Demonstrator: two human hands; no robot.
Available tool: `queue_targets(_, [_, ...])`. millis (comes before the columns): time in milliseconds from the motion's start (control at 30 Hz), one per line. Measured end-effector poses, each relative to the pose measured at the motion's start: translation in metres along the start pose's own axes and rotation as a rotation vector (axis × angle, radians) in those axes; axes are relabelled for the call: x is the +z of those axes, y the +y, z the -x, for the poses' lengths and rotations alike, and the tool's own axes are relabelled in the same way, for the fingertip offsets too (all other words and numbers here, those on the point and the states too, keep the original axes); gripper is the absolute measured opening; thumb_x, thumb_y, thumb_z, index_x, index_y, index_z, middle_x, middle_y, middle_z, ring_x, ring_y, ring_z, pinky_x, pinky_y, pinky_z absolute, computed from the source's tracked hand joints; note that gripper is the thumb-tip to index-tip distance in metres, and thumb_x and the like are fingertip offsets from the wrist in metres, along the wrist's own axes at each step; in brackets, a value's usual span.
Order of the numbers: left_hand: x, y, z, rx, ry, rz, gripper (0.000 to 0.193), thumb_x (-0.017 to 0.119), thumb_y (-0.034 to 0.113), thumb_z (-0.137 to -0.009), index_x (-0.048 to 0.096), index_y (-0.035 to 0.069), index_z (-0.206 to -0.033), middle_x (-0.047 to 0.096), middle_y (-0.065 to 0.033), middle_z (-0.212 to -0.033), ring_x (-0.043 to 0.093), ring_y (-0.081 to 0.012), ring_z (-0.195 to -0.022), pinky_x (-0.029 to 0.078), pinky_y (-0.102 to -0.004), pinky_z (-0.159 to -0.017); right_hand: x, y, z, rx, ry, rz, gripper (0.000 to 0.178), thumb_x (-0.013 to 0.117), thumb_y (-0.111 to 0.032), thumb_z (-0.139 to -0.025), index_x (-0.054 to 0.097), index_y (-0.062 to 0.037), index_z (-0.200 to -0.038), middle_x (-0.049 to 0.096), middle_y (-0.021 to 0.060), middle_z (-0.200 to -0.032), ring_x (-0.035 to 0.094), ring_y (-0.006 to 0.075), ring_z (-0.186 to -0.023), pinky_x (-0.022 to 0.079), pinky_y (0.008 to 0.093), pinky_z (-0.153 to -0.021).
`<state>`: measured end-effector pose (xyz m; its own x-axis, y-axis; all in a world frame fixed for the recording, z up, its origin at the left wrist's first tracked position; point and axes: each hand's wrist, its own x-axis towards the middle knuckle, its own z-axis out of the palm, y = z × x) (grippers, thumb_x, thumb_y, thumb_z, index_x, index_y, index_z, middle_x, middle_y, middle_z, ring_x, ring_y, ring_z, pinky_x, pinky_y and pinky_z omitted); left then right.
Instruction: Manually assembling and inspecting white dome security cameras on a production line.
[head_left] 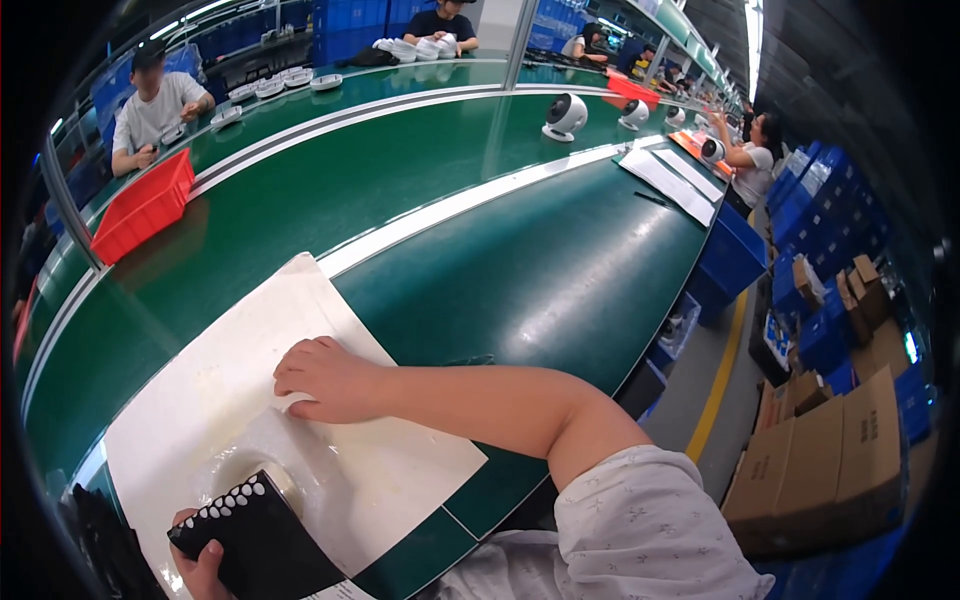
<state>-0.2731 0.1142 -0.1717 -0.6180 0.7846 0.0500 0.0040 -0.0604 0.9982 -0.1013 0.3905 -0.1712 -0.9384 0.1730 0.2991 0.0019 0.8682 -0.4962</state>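
Left hand [203,572] grasps the black pad [275,550], thumb on its face, other fingers largely hidden behind it; pad is at lower left, over the board [180,420], its bottom cut off by the frame edge. White ovals [240,492] line its top edge. Right hand [330,380] rests on the board, fingers curled at the tip of the film [325,480]; a small white bit shows at the fingertips, but cannot tell whether it is pinched. Pale ring [240,468] near the pad: partly covered by it, nature unclear. Right forearm crosses the board's right edge and hides part of the bench [520,290]. Beyond: papers [670,185], pen [652,199], white devices [566,118], red bin [150,208]. Cartons [820,470] stand at right, past the aisle.
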Motion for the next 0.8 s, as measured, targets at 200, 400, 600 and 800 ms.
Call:
queue_targets(200, [-0.0022, -0.0025, -0.0009, -0.007, -0.017, 0.016, 0.057, 0.069, 0.024, -0.062, 0.044, 0.000, -0.107, 0.054, -0.0093, -0.091, 0.054, -0.0177, -0.084, 0.042, -0.0279, -0.078, 0.0001, 0.0025, 0.0009, 0.005, -0.004, -0.016, 0.026, 0.056, -0.022, -0.077, 0.056, -0.0080, -0.099, 0.049, 0.0048, -0.111, 0.036, 0.0214, -0.112, 0.024, 0.0363, -0.096])
queue_targets(400, [0.0031, -0.0025, 0.0004, -0.003, 0.021, 0.069, 0.056, 0.068, 0.021, -0.062, 0.043, -0.001, -0.108, 0.054, -0.0098, -0.090, 0.054, -0.0181, -0.083, 0.043, -0.0284, -0.078, -0.0017, 0.0022, -0.0005, -0.001, -0.004, -0.020, 0.026, 0.056, -0.022, -0.077, 0.056, -0.0080, -0.099, 0.049, 0.0053, -0.111, 0.036, 0.0216, -0.113, 0.024, 0.0363, -0.096])
queue_targets(600, [0.0032, -0.0026, -0.0015, -0.015, 0.010, 0.071, 0.056, 0.067, 0.021, -0.062, 0.043, -0.001, -0.108, 0.054, -0.0097, -0.090, 0.054, -0.0182, -0.083, 0.043, -0.0283, -0.078, -0.0018, 0.0042, -0.0004, 0.005, -0.013, -0.025, 0.027, 0.055, -0.023, -0.077, 0.056, -0.0076, -0.099, 0.049, 0.0056, -0.112, 0.035, 0.0216, -0.113, 0.024, 0.0363, -0.097])
queue_targets(800, [0.0002, -0.0035, -0.0048, -0.007, -0.006, 0.033, 0.056, 0.068, 0.022, -0.062, 0.044, -0.001, -0.107, 0.054, -0.0089, -0.089, 0.053, -0.0174, -0.083, 0.042, -0.0274, -0.078, -0.0016, 0.0050, -0.0008, 0.009, -0.006, -0.011, 0.027, 0.055, -0.022, -0.077, 0.056, -0.0075, -0.100, 0.049, 0.0057, -0.112, 0.035, 0.0215, -0.113, 0.024, 0.0361, -0.097])
